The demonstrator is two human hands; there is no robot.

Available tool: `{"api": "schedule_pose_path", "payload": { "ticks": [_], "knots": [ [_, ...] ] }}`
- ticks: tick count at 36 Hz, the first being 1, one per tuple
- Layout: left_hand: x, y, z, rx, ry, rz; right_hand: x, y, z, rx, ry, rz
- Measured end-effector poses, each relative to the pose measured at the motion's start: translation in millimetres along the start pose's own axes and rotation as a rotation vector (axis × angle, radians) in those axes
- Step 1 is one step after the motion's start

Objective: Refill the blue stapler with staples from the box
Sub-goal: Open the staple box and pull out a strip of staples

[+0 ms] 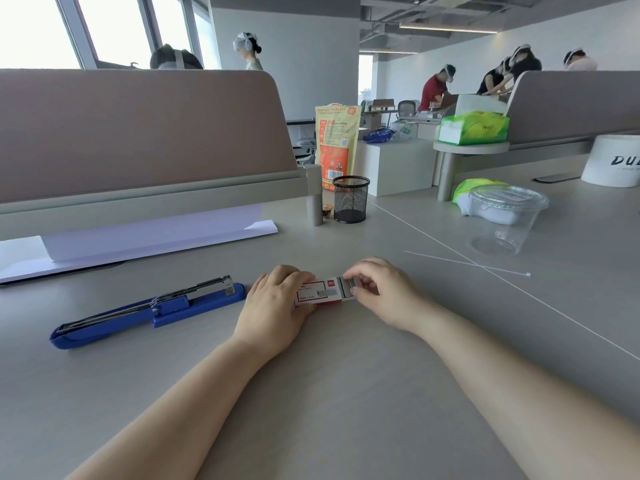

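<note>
The blue stapler (149, 310) lies on the grey desk at the left, swung fully open with its metal staple channel facing up. To its right, my left hand (273, 306) holds the small red and white staple box (320, 291) down on the desk. The box's inner tray is slid out to the right, showing grey staples (349, 284). My right hand (381, 289) pinches that tray end with thumb and fingers.
White paper sheets (138, 244) lie against the desk divider at the back left. A black mesh pen cup (350, 199) stands behind the box. A clear plastic lidded cup (504, 220) and a white cable tie (467, 263) sit at the right.
</note>
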State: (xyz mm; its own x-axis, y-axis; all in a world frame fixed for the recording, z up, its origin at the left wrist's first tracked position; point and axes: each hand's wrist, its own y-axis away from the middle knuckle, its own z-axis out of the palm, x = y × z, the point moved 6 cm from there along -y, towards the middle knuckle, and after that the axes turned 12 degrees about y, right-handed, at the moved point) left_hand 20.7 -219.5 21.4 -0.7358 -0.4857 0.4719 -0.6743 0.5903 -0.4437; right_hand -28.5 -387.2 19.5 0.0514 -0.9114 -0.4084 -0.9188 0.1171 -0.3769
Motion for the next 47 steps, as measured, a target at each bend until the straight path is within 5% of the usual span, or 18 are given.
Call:
{"api": "schedule_pose_path", "payload": {
  "ticks": [20, 26, 40, 47],
  "knots": [
    [1, 1, 0, -0.01, 0.011, -0.04, -2, -2, -4, 0.11, 0.034, -0.043],
    [1, 1, 0, -0.021, 0.013, -0.054, -6, 0, -14, 0.197, -0.035, -0.048],
    [-1, 2, 0, -0.032, 0.033, -0.067, 2, 1, -22, 0.179, -0.42, 0.101],
    [-3, 2, 1, -0.033, 0.04, -0.066, 10, 0, -14, 0.105, -0.408, 0.143]
  ]
}}
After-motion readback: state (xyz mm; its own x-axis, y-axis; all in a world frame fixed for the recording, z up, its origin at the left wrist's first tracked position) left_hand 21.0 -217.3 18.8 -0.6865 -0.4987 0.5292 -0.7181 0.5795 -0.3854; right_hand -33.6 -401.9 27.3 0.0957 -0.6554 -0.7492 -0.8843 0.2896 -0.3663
